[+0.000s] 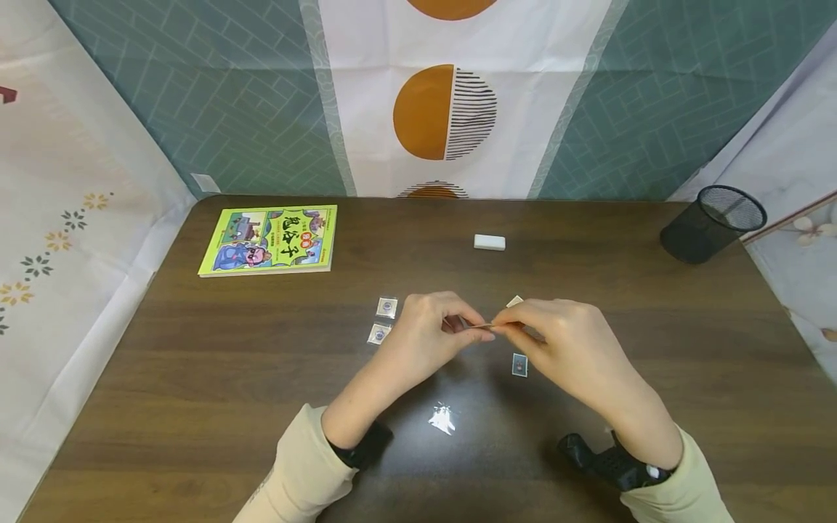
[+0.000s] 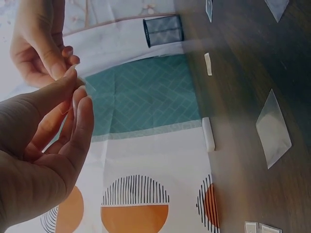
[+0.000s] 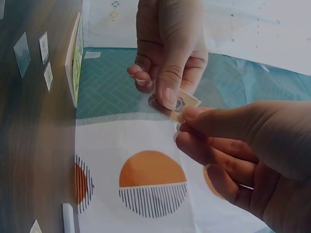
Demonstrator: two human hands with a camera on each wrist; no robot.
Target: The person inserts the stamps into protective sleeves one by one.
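Both hands meet above the middle of the table on one small card in a clear sleeve [image 3: 193,101], beige with a round mark. My left hand [image 1: 425,327] pinches it between thumb and fingers from the left. From the right, my right hand [image 1: 565,338] pinches its other edge. Fingers cover much of the card. Two small sleeved cards, an upper one [image 1: 387,307] and a lower one [image 1: 378,334], lie left of the left hand. A small dark blue card [image 1: 519,365] lies below the right hand, and a cream card [image 1: 515,300] shows partly behind it.
A shiny clear plastic piece [image 1: 442,419] lies on the table [image 1: 261,407] between the forearms. Farther back are a white block [image 1: 490,242], a yellow-green picture book [image 1: 268,241] at left and a black mesh pen holder [image 1: 709,225] at right. A cloth hangs behind.
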